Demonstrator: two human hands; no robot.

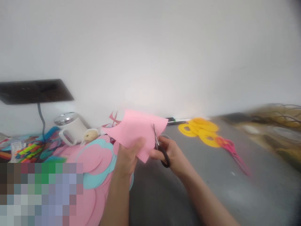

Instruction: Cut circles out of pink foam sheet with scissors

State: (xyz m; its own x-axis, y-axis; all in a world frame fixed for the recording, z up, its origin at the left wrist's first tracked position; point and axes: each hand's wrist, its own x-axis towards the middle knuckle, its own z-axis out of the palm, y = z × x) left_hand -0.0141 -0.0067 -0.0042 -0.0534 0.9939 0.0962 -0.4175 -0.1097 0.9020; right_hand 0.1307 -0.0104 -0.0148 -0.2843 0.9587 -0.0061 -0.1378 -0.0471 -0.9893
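The bare, slim left hand (130,157) and the bare, slim right hand (172,153) have smooth outlines; behind the fingers (167,142) come narrow, uncovered wrists (182,169) and, farther from them, long bare forearms (204,196), gradually widening.

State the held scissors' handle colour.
The scissors handle is black; the head view shows it best.

White lidded mug (77,128), dark panel (35,91), cable (41,116)
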